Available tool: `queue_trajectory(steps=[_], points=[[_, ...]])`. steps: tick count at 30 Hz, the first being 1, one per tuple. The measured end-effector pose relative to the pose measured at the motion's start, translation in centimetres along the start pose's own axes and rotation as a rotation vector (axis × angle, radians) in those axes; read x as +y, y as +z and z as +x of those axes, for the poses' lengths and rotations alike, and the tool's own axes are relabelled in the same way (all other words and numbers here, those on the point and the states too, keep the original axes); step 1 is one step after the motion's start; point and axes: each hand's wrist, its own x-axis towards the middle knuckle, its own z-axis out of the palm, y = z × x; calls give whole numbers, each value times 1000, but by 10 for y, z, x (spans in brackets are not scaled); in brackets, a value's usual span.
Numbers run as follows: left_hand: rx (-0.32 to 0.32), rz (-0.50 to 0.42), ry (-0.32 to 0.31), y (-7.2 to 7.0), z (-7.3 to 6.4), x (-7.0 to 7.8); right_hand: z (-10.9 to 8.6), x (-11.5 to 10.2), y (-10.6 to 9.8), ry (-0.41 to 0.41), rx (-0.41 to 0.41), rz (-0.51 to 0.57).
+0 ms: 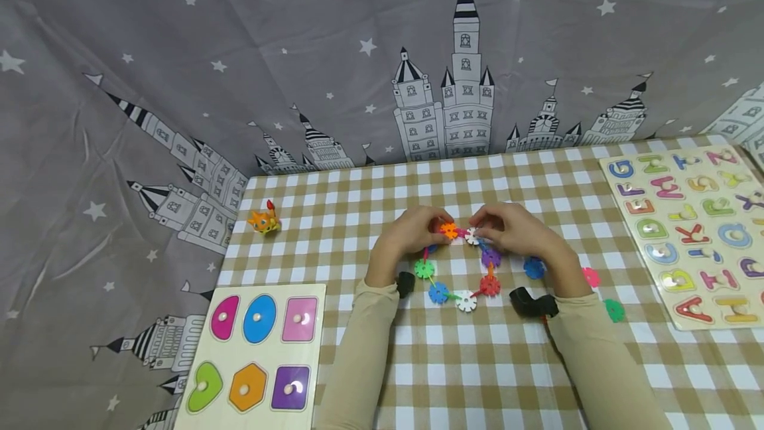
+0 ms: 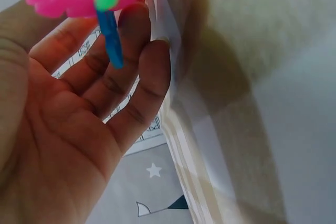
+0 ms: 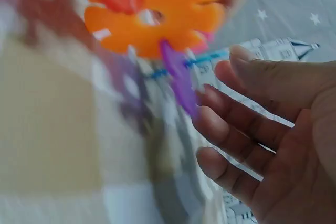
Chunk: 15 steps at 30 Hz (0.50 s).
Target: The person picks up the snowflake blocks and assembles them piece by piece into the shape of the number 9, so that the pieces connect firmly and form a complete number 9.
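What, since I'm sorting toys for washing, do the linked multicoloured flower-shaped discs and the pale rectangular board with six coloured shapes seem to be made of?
The discs likely are smooth plastic: colours look bright and even, slots clean-cut. The board is probably wood, smoothly painted or printed: its flat surface looks pale, though no grain shows.

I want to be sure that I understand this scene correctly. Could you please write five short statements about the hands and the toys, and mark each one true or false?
1. The left hand holds an orange disc. True.
2. The right hand rests on the letter board. False: it holds a white disc of the chain.
3. The green heart lies outside the shape board. False: it sits in that board.
4. A small orange toy is to the left of both hands. True.
5. The green disc right of the right sleeve is joined to the chain. False: it lies apart.
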Motion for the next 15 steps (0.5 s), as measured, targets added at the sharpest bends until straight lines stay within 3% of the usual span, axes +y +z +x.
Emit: queue_trajectory(steps=[8,15], points=[[33,-32,17,-5,-1,-9,-25,5,-22,17,66,-66],[75,4,-25,-7,-3,-15,-53,21,-40,108,20,-144]])
